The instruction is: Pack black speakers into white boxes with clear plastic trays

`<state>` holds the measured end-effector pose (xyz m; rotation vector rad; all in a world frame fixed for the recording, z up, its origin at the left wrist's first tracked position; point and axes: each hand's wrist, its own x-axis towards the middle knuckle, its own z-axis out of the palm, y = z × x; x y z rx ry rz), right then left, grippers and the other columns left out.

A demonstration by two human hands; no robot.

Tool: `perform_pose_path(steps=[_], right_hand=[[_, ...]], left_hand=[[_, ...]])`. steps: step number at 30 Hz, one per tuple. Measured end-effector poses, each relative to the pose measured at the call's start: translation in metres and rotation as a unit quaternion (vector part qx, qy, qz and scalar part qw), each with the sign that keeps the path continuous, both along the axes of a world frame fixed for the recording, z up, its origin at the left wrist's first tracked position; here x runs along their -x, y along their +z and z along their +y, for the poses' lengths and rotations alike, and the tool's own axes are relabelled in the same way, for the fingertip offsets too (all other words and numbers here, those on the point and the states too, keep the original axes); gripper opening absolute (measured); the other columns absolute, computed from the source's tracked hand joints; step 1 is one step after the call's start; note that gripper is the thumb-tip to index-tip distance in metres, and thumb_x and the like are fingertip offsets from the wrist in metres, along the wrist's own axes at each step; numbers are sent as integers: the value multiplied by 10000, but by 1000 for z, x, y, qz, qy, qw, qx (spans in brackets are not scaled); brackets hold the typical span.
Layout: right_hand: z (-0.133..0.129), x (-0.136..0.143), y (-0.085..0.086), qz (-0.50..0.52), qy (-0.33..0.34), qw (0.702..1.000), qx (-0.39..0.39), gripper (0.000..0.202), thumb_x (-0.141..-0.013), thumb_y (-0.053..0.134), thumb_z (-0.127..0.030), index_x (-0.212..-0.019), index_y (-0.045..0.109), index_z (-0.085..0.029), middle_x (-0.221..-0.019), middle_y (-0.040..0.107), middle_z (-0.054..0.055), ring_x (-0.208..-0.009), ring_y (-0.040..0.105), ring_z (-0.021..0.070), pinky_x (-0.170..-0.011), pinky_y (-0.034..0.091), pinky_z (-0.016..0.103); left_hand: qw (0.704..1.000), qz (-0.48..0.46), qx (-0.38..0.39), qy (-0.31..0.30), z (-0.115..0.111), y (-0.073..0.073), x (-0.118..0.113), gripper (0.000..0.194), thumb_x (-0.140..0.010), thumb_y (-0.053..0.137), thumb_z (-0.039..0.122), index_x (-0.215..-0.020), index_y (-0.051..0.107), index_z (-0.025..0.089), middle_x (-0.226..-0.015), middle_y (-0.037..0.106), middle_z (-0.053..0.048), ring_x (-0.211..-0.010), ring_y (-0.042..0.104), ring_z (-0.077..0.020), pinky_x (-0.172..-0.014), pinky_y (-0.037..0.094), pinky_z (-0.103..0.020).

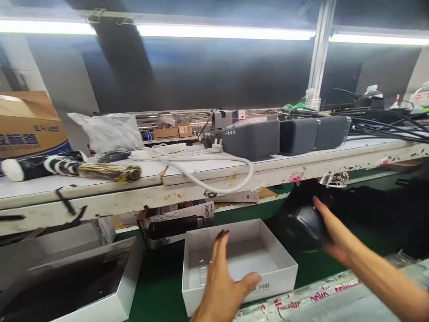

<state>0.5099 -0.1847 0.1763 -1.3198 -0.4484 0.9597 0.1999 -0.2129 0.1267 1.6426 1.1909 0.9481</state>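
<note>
An open white box (280, 282) with bare inner walls stands on the green surface in the lower middle. My left hand (223, 281) is at its front left, fingers apart, holding nothing; whether it touches the box I cannot tell. To the right of the box, my right hand (335, 237) is closed on a black object (306, 226), which is blurred by motion. The object is held above the green surface, beside the box's right wall.
A second white box (125, 290) with dark contents lies at the lower left. Behind, a printed box (181, 223) sits beneath the shelf edge (187, 194). The shelf carries dark speakers (251, 138), a white cable, tape rolls, plastic wrap and black cables.
</note>
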Motion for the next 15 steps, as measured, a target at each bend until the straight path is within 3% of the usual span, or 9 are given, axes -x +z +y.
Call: perform_pose_path(steps=[2, 4, 7, 9, 11, 13, 15], right_hand=[[-21, 58, -7, 83, 15, 996, -39, 674, -871, 580, -732, -1261, 677, -191, -1214, 700, 213, -1008, 718, 329, -773, 580, 419], [-39, 104, -20, 100, 34, 993, -58, 704, -835, 592, -767, -1271, 655, -217, -1217, 710, 153, -1036, 706, 318, -815, 600, 418], [-58, 134, -33, 50, 143, 988, -36, 766, -798, 515, -875, -1153, 681, -217, -1073, 740, 149, -942, 711, 320, -760, 598, 420], [-67, 127, -33, -102, 250, 962, 42, 751, -777, 483, -907, -958, 710, -215, -902, 735, 165, -806, 704, 335, -679, 578, 440], [-71, 114, -25, -368, 257, 892, 54, 596, -776, 606, -801, -906, 728, -232, -914, 730, 169, -853, 695, 361, -752, 567, 482], [-66, 108, -12, -623, 201, 755, -48, 517, -706, 804, -539, -1147, 729, -280, -1191, 702, 147, -1131, 627, 407, -994, 485, 562], [-53, 113, 0, -757, 202, 601, -158, 898, -613, 865, -284, -1453, 550, -316, -1448, 563, 106, -1327, 490, 407, -1141, 348, 595]], left_hand=[[990, -101, 75, -56, -9, 4, -22, 1332, -593, 906, 506, -1622, 95, 268, -1679, 202, -155, -1574, 148, -356, -1274, 213, -486], [972, -205, 97, -66, -16, 6, -34, 1471, -543, 921, 569, -1615, -34, 247, -1657, 242, -175, -1549, 242, -342, -1235, 308, -421], [962, -266, 52, 19, -24, 8, -26, 1375, -593, 876, 611, -1603, 15, 254, -1626, 314, -146, -1485, 377, -312, -1204, 357, -358], [964, -255, 22, 67, -23, 11, -5, 1218, -662, 813, 631, -1587, 124, 243, -1580, 396, -135, -1454, 418, -302, -1204, 356, -365], [964, -258, 3, 63, -16, 15, 19, 1098, -711, 772, 616, -1567, 203, 232, -1520, 484, -127, -1418, 462, -296, -1194, 372, -382], [962, -270, 3, 31, -7, 21, 42, 1025, -732, 761, 579, -1551, 258, 225, -1466, 550, -123, -1380, 505, -298, -1169, 409, -401], [961, -277, 26, -8, 3, 26, 60, 972, -739, 748, 560, -1535, 308, 215, -1444, 580, -123, -1376, 514, -310, -1159, 429, -422]])
